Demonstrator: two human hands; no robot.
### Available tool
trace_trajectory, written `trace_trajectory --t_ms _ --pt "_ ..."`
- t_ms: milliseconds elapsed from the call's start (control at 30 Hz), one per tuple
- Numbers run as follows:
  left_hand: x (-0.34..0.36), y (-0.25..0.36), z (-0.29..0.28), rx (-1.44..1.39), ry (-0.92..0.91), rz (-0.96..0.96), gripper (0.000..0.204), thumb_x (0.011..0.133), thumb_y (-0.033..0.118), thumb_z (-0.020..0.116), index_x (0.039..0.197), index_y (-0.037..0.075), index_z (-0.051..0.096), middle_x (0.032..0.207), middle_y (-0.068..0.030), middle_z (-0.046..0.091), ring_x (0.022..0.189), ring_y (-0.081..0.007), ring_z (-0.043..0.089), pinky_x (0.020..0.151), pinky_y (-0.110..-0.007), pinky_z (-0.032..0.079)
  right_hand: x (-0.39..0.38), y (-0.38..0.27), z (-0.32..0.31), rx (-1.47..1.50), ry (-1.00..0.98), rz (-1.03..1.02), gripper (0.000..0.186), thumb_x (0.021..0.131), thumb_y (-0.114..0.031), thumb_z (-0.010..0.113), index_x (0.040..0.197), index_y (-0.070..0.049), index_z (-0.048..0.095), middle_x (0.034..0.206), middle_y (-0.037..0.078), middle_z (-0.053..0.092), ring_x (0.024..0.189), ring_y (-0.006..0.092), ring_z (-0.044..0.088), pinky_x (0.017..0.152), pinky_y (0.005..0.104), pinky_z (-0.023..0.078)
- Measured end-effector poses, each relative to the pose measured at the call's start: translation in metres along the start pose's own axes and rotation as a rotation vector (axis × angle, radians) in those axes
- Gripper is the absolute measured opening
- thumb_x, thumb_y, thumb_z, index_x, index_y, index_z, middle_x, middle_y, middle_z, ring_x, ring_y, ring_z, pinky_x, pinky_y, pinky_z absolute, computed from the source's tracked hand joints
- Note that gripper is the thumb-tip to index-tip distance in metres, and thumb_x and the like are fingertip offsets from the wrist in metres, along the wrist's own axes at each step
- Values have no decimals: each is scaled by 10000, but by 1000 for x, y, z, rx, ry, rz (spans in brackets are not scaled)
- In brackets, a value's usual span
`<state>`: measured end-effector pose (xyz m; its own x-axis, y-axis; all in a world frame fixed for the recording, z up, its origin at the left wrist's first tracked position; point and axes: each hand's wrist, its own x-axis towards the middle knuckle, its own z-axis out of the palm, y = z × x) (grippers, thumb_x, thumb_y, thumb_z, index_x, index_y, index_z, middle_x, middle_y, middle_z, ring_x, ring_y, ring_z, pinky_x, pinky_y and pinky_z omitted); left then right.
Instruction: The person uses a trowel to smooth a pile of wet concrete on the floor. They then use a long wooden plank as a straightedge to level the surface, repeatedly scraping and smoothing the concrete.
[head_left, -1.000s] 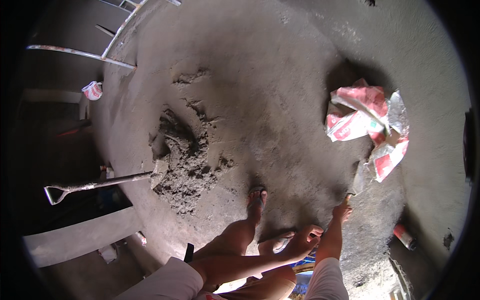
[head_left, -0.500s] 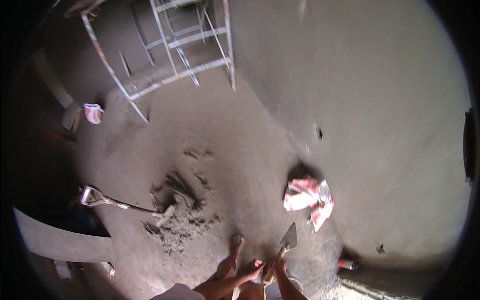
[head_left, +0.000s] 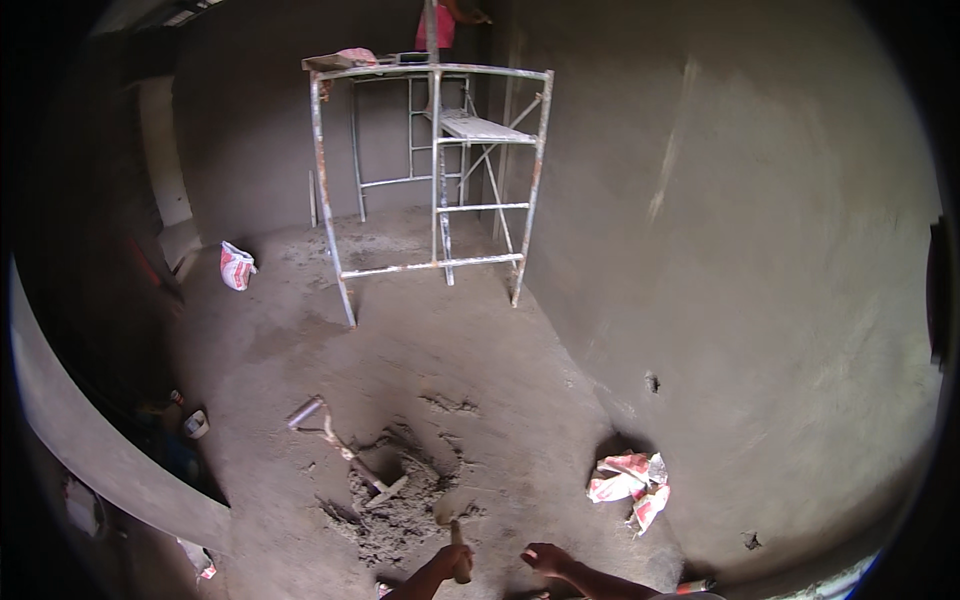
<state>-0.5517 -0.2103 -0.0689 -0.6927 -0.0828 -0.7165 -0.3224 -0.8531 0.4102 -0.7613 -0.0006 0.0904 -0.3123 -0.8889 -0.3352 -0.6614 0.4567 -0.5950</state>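
Note:
My left hand [head_left: 450, 562] is closed around the wooden handle of a trowel [head_left: 459, 537]. Its blade points away from me, over the near right edge of a heap of wet grey mortar [head_left: 400, 535] on the floor. To the right of it, my right hand [head_left: 545, 559] is held in a loose fist, apart from the trowel, with nothing seen in it. A shovel [head_left: 335, 440] lies with its blade in the mortar and its grip toward the far left.
Metal scaffolding [head_left: 435, 267] stands far ahead, with a person in a red garment [head_left: 434, 28] behind it. A crumpled red-and-white sack [head_left: 630, 480] lies by the right wall [head_left: 760, 250]. Another sack [head_left: 237, 267] stands far left. A curved pale ledge [head_left: 110, 480] borders the left.
The trowel has passed from my right hand to my left and moved left toward the mortar. My hands have drawn apart. The view has tilted up, showing more scaffolding and the person.

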Motion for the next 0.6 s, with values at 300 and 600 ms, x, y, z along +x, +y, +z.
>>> trace_trajectory --t_ms 300,600 --pt "-377 -58 -415 524 633 -318 208 758 136 736 927 15 718 786 -149 682 655 -288 685 584 -411 575 1 -68 121 315 -425 868 371 974 -414 554 1019 -73 693 794 109 686 741 262 638 701 396 499" --pt "-515 -77 -415 -52 1068 151 58 831 25 661 835 47 608 578 -40 553 398 -164 525 364 -339 451 173 -251 201 66 -561 514 386 973 -438 560 947 -55 600 716 58 579 653 188 598 574 381 523"
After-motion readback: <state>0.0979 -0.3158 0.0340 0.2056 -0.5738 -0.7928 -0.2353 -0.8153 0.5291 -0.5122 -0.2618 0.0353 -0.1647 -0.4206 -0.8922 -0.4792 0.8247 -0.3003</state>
